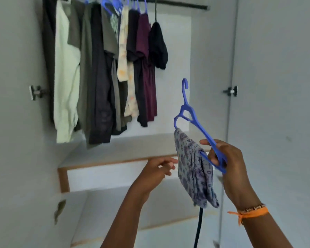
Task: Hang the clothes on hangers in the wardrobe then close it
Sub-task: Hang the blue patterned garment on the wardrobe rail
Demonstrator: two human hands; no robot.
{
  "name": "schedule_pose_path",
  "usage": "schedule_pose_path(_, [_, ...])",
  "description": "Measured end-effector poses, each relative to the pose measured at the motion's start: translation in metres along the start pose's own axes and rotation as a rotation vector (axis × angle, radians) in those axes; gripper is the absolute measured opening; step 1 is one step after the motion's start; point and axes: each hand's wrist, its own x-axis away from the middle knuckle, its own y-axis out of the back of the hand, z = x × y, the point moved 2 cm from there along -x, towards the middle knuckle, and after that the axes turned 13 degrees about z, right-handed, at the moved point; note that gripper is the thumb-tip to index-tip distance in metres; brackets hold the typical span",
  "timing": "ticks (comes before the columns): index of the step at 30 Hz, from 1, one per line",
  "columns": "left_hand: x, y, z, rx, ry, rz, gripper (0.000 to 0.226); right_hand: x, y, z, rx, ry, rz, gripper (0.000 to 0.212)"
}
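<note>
Right hand [227, 163] grips one end of the blue hanger [195, 122], fingers [207, 142] curled round the arm of it, thumb side toward the wardrobe. The hanger is tilted, hook up and to the left, so the low end sits in the hand. The patterned cloth [195, 169] is draped over the hanger's lower bar and hangs folded between the two hands; draped that way probably so it rides on the bar without slipping while it is lifted.

Left hand [159, 167] is just left of the cloth, fingers loosely extended toward it, holding nothing; whether the tips touch the fabric I cannot tell. Looks like it is there to steady or straighten the drape.

Both forearms reach up and forward from the near edge, right wrist bent back, with an orange band [249, 213] on it.

The rail [177, 3] is far and high, with hung clothes [100, 68] bunched at its left and bare rail at the right, beyond the black garment [157, 45]. That gap is the likely spot for the hook. Wardrobe doors stand open on both sides; the closing step is not yet done.
</note>
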Motion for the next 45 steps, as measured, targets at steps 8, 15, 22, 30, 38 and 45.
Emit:
schedule_pose_path(8, [-0.194,0.066,-0.045,-0.046,-0.075,-0.136,0.019,-0.229,0.048,-0.052,0.029,0.119,-0.091,0.041])
schedule_pose_path(15, [-0.344,0.15,-0.08,-0.059,-0.252,-0.241,0.019,-0.425,0.051,-0.105,0.071,0.277,-0.139,0.03])
schedule_pose_path(22, [-0.498,0.221,-0.129,-0.464,-0.466,-0.385,0.021,-0.608,0.046,-0.125,0.077,0.393,-0.172,0.042])
schedule_pose_path(30, [-0.624,0.274,-0.193,-1.98,-0.256,-0.91,0.055,-0.766,0.039,-0.122,0.066,0.413,-0.1,0.024])
schedule_pose_path(38, [-0.665,0.33,-0.205,-2.088,-0.333,-0.98,0.041,-0.879,0.046,-0.106,-0.027,0.412,-0.013,0.02])
schedule_pose_path(45, [-0.672,0.34,-0.215,-2.229,-0.362,-0.879,0.043,-0.914,0.027,-0.064,-0.067,0.456,0.023,0.021])
